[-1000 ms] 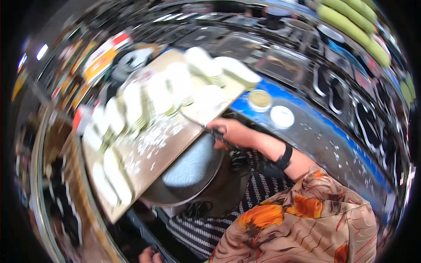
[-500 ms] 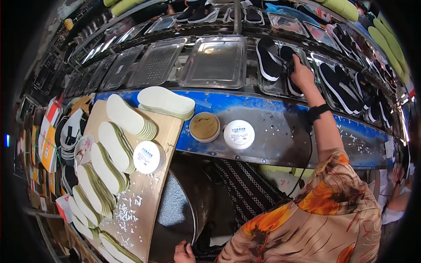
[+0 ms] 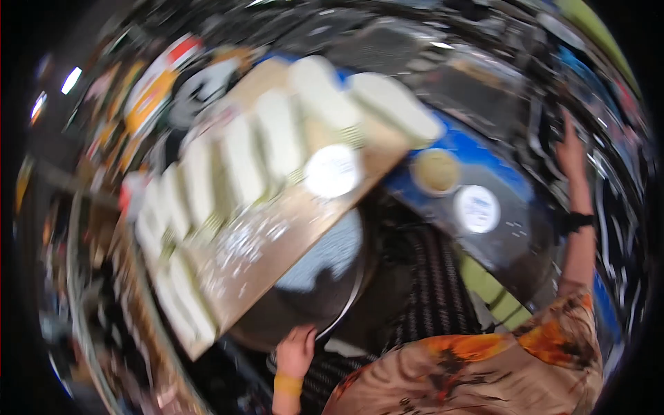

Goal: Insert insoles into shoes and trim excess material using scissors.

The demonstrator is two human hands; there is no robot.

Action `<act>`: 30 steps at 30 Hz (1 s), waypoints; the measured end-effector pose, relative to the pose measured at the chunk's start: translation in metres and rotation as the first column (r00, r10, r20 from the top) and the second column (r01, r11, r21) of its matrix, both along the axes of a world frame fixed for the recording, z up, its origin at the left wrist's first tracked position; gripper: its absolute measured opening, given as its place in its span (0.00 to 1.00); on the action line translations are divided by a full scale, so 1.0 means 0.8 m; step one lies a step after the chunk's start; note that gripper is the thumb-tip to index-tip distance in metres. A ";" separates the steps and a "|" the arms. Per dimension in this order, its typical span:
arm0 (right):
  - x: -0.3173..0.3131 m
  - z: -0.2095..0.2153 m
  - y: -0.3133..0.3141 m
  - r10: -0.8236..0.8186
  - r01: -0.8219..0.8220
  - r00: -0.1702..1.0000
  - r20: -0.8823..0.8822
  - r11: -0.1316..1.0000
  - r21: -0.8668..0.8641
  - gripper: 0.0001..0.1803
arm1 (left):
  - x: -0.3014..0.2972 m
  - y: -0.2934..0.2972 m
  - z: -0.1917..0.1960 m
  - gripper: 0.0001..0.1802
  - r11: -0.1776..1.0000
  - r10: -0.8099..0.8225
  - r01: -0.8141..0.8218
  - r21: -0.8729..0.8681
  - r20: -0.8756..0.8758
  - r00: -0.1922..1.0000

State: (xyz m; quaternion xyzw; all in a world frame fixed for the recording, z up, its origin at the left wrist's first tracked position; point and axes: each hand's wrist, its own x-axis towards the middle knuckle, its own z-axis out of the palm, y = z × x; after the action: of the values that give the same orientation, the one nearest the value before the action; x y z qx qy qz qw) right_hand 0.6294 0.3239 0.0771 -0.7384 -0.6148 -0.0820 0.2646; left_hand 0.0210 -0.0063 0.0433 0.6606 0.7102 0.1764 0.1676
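Note:
My left hand [image 3: 296, 351], a yellow band on its wrist, is at the near rim of a round dark metal tub [image 3: 354, 294]. Its fingers look curled; whatever they may hold is hidden. Stretched far out to the right, my right hand [image 3: 571, 149] is among dark shoes on the rack, beside a black shoe [image 3: 538, 121] with a pale sole edge. Motion smears its fingers, so its grip is unclear. A black band circles that wrist. Overlapping stacks of pale insoles [image 3: 242, 155] lie on a wooden board [image 3: 277, 266] at the left.
A white round tub [image 3: 333, 171] sits on the board among white scraps. An open tub of brown paste [image 3: 436, 171] and a white lid [image 3: 477, 209] lie on the blue-edged bench [image 3: 512, 242]. Behind stand racks with trays [image 3: 470, 90]. Boxes [image 3: 155, 86] crowd the left.
My view has swung left, so the board and tubs appear further right and tilted. More of my left hand shows at the metal tub. My right arm stays reached toward the shoes.

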 end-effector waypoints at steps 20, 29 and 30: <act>0.067 0.005 0.107 0.007 -0.008 0.999 0.053 1.000 0.029 0.29 | -0.028 -0.091 -0.001 0.09 0.967 0.171 -0.179 0.183 0.057 0.984; -0.160 0.164 -0.072 0.646 -0.484 0.639 -0.418 0.760 0.434 0.35 | -0.004 -0.008 0.030 0.10 0.961 -0.050 -0.097 0.257 0.510 0.859; -0.215 0.166 -0.112 0.611 -0.503 0.676 -0.412 0.791 0.349 0.35 | 0.003 0.004 0.035 0.16 0.996 0.012 -0.070 0.062 0.655 0.756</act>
State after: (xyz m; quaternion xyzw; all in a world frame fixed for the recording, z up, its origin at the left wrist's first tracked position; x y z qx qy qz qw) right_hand 0.4572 0.2345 0.2098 -0.4773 -0.7077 0.1356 0.5030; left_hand 0.0231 -0.0029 0.0709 0.5483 0.6136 0.4283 0.3734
